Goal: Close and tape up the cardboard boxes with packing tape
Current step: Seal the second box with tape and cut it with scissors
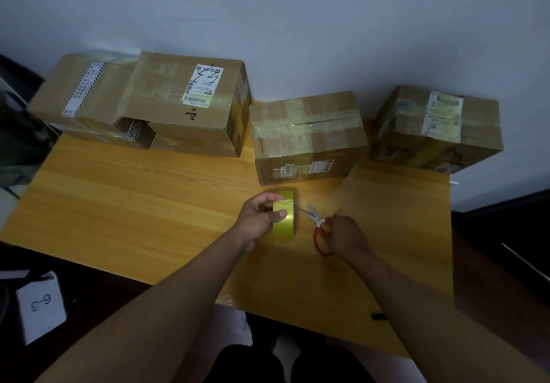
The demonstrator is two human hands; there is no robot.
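Note:
My left hand [260, 219] grips a yellowish roll of packing tape [286, 222] standing on edge on the wooden table [134, 204], thumb on its outer face. Just to its right, my right hand [346, 236] holds the red handles of a pair of scissors [318, 228], whose blades point up-left toward the roll. Behind the tape sits a taped cardboard box [306, 135]. Another taped box with labels [437, 129] stands at the back right. A larger box with a shipping label [190, 105] stands at the back left, beside a box [89, 97] with an open corner.
A white wall rises right behind the boxes. A white block marked "6-3" [40, 305] lies on the dark floor at the lower left. A small black object [378, 316] lies near the table's front edge. Dark furniture borders both sides of the table.

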